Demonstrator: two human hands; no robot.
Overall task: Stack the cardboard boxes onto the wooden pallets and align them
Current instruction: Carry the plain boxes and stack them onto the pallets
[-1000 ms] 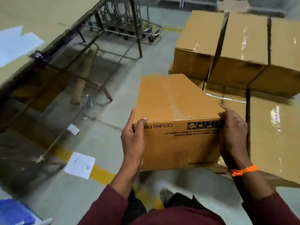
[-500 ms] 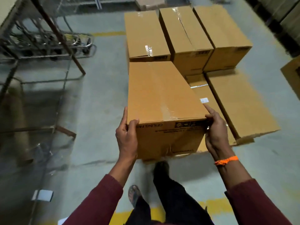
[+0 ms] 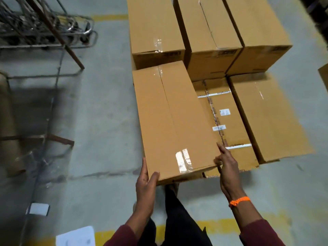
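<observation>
Box (image 3: 174, 121), long brown cardboard (taped seam), in grip of left hand (image 3: 145, 183), right hand (image 3: 228, 168).

Matt brown cardboard box (image 3: 174, 121) with glossy clear tape (image 3: 183, 160); rough concrete floor (image 3: 106, 107); seemingly metal rack (image 3: 44, 31).

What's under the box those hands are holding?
The held box hides what lies beneath it. Beside it, a lower labelled box shows, so another box is likely under there.
</observation>
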